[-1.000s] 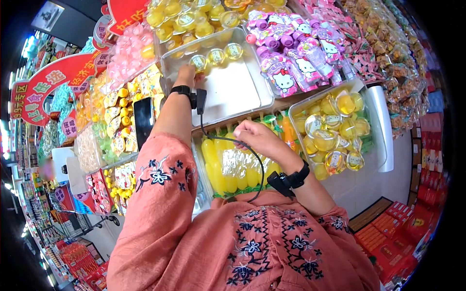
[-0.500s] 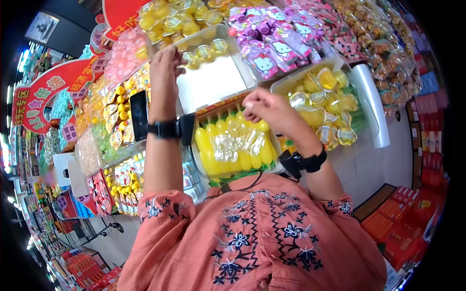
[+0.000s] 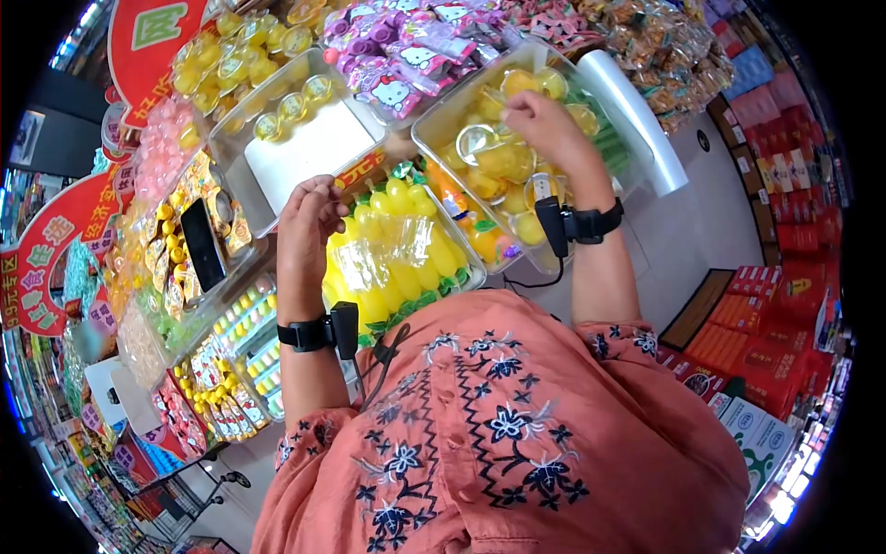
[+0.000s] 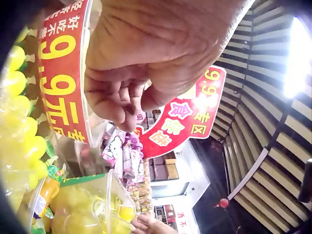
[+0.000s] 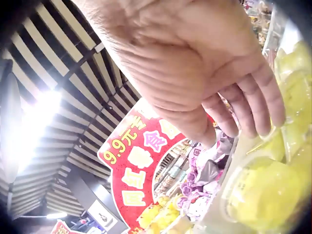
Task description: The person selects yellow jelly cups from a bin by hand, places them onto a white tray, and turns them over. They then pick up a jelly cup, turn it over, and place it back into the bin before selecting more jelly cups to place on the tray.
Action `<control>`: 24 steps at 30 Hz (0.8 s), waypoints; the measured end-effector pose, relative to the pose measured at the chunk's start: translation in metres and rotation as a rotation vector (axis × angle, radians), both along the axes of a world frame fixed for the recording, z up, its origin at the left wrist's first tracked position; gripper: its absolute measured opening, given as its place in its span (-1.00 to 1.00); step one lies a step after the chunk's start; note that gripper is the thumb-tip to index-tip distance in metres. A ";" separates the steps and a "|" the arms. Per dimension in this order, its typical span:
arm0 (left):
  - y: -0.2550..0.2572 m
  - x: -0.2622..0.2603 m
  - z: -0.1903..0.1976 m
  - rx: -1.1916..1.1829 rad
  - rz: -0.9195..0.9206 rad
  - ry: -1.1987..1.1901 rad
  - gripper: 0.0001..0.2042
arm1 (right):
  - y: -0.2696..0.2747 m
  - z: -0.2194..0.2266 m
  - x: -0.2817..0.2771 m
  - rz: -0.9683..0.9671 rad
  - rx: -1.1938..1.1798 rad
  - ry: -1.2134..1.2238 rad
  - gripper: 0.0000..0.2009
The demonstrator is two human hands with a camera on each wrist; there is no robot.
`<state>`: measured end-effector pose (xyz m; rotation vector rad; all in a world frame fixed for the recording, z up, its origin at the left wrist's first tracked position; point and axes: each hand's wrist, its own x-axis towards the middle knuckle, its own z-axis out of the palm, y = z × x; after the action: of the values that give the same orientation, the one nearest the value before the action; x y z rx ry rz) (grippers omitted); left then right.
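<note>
My right hand (image 3: 549, 134) reaches over a clear bin (image 3: 425, 138) of round yellow cups (image 3: 508, 162) with clear lids. In the right wrist view its fingers (image 5: 251, 109) hang down, slightly bent, with the tips right at the yellow cups (image 5: 265, 192). My left hand (image 3: 309, 222) hovers at the near corner of a white-bottomed bin (image 3: 305, 152), its fingers loosely curled and holding nothing. Three yellow cups (image 3: 293, 106) stand in a row at the far side of that bin. Beside the left hand lie long yellow packs (image 3: 392, 240) in clear wrap.
A phone (image 3: 203, 245) lies on the sweets to the left. Purple packs (image 3: 406, 60) are heaped behind the bins, and a roll of clear plastic (image 3: 637, 125) leans at the right. A red price strip (image 4: 63, 73) edges the white-bottomed bin.
The left hand has come back from the cups in the white-bottomed bin to its near corner. The right hand has moved from above the long yellow packs to the bin of yellow cups.
</note>
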<state>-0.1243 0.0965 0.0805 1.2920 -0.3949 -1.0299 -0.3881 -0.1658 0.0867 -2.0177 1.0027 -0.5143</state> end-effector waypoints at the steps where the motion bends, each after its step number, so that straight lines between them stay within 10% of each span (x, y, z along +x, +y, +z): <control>1: 0.000 -0.001 0.002 0.002 -0.007 -0.007 -0.78 | 0.001 -0.006 -0.001 0.023 -0.044 0.079 -0.67; 14: 0.008 -0.006 0.005 0.026 -0.051 0.006 -0.78 | 0.028 0.003 0.009 0.084 0.004 0.303 -0.41; 24: 0.011 -0.009 0.001 0.018 -0.056 0.028 -0.76 | 0.022 -0.012 0.006 0.065 0.034 0.131 -0.69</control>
<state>-0.1332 0.1079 0.0817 1.2872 -0.4028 -1.0994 -0.3821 -0.1440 0.0746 -2.0677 1.0126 -0.3320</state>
